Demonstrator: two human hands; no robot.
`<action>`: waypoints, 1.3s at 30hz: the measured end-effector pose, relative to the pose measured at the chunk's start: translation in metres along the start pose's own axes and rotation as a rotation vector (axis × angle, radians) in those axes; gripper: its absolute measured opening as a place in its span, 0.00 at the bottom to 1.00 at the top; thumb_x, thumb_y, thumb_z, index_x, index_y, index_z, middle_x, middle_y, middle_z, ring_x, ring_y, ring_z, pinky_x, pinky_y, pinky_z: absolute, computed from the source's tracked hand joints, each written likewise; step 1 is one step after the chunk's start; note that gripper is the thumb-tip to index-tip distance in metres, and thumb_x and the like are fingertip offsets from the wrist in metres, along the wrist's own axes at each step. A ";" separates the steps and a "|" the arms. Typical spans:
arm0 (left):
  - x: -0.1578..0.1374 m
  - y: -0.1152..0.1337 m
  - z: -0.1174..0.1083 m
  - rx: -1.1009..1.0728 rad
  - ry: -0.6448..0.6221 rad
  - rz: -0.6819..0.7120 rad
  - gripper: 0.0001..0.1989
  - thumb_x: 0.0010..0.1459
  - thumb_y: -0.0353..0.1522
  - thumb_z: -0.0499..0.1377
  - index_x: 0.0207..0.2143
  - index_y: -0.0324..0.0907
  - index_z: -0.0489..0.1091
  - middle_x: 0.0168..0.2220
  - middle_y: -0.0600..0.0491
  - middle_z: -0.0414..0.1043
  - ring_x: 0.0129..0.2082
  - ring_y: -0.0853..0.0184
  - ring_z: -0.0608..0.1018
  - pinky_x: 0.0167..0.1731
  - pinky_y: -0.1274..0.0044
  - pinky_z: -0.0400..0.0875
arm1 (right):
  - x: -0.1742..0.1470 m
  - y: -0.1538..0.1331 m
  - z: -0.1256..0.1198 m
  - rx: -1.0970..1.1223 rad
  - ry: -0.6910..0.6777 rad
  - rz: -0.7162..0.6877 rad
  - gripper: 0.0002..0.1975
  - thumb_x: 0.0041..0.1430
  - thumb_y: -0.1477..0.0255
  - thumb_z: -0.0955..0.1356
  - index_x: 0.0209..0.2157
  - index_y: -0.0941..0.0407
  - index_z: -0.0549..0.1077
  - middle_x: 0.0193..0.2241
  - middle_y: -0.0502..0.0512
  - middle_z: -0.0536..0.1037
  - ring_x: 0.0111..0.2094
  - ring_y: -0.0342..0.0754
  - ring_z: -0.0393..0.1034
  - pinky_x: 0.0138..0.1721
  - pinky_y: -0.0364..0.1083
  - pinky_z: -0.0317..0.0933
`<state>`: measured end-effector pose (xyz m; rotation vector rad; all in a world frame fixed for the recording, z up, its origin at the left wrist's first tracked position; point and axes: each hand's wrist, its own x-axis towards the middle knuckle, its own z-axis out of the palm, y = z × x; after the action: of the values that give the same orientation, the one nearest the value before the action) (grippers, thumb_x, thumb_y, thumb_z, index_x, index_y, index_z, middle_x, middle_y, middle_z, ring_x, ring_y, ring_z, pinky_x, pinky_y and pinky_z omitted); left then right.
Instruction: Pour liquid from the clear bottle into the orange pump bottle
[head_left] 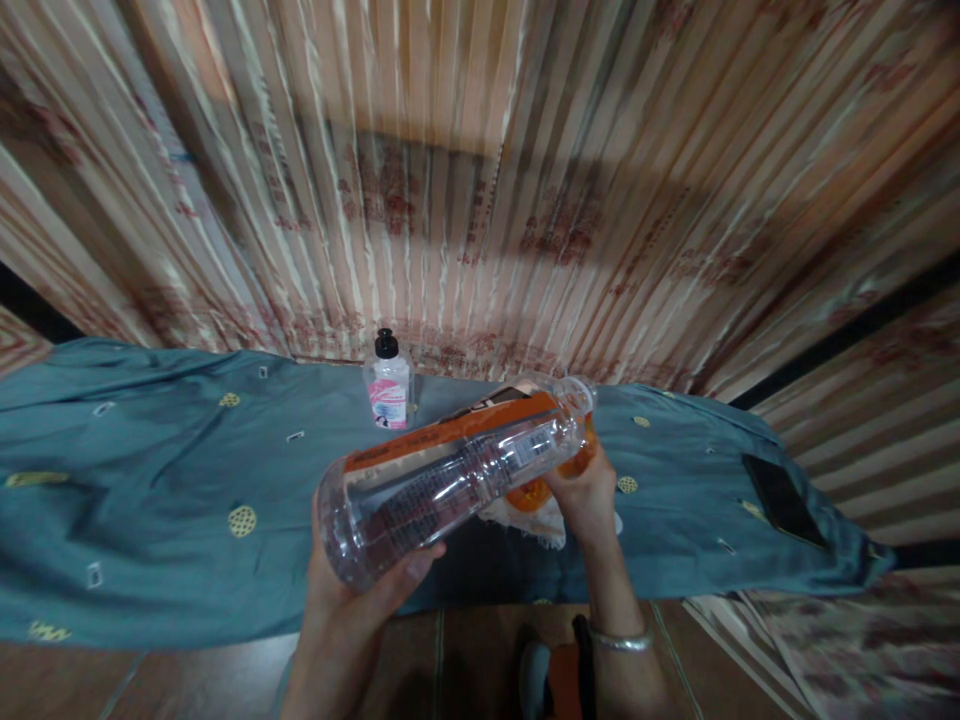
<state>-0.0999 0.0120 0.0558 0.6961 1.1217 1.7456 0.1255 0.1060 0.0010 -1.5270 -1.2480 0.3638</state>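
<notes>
A large clear plastic bottle (450,480) with an orange and beige label is tilted, its mouth up and to the right. My left hand (360,590) is closed around its base end. Beside the bottle's mouth, my right hand (589,490) is wrapped around an orange see-through container (531,496), partly hidden behind the bottle. Its exact kind cannot be made out. Under the container, a white cloth (544,525) with a frayed edge lies on the table. The bottle looks empty, and no liquid shows at its mouth.
A small clear bottle (388,385) with a black cap and pink label stands at the table's back. A dark phone (784,497) lies at the right. The table wears a teal cloth (180,480) with pineapple prints. Behind it hangs a pleated curtain (450,220).
</notes>
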 end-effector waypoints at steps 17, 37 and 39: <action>0.001 -0.002 0.001 -0.008 0.051 -0.028 0.35 0.32 0.35 0.79 0.46 0.51 0.74 0.44 0.50 0.80 0.40 0.50 0.83 0.25 0.69 0.83 | 0.000 -0.001 0.000 0.016 -0.003 0.011 0.27 0.40 0.57 0.75 0.43 0.53 0.72 0.35 0.56 0.83 0.38 0.59 0.79 0.40 0.53 0.72; 0.001 -0.001 0.006 -0.015 0.073 -0.007 0.38 0.30 0.35 0.79 0.46 0.49 0.68 0.41 0.52 0.78 0.38 0.53 0.83 0.23 0.71 0.82 | 0.000 -0.003 0.000 0.045 -0.014 0.022 0.28 0.40 0.58 0.75 0.44 0.54 0.73 0.36 0.58 0.85 0.38 0.59 0.80 0.39 0.53 0.73; -0.001 0.001 0.007 -0.027 0.064 -0.015 0.37 0.30 0.33 0.78 0.45 0.49 0.69 0.41 0.52 0.79 0.37 0.52 0.84 0.23 0.71 0.82 | 0.000 -0.003 0.000 0.028 -0.005 0.021 0.28 0.39 0.58 0.75 0.44 0.54 0.73 0.36 0.58 0.85 0.38 0.59 0.80 0.39 0.54 0.73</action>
<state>-0.0941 0.0142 0.0593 0.6181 1.1420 1.7780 0.1243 0.1055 0.0031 -1.5167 -1.2269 0.3979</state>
